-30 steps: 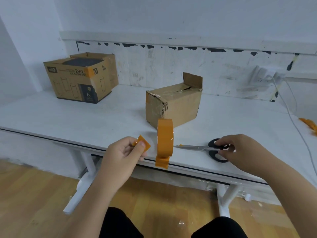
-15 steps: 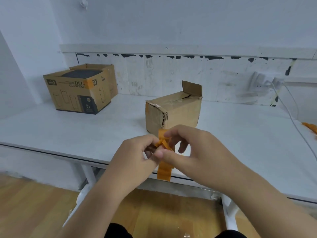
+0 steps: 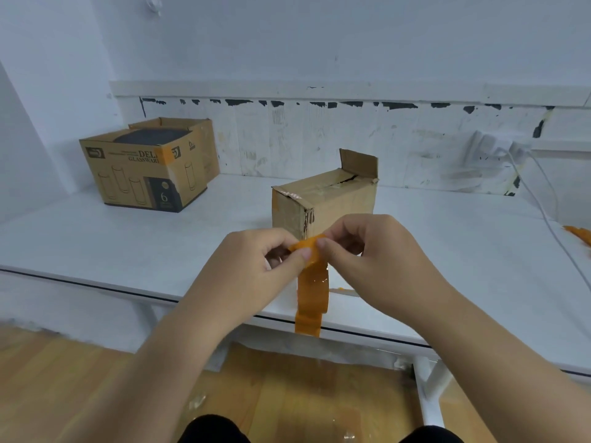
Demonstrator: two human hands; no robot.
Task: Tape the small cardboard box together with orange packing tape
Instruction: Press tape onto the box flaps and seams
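Both hands pinch a cut orange tape piece [image 3: 308, 247] at frame centre, left hand [image 3: 256, 266] and right hand [image 3: 367, 251], small cardboard box [image 3: 323, 203] just behind; tape's flimsy and self-sticking, so best held by the end edges.

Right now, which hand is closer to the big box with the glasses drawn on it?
Left. The left hand is on the same side as the glassware box, though well in front of it. The right hand is farther right, beyond the orange tape.
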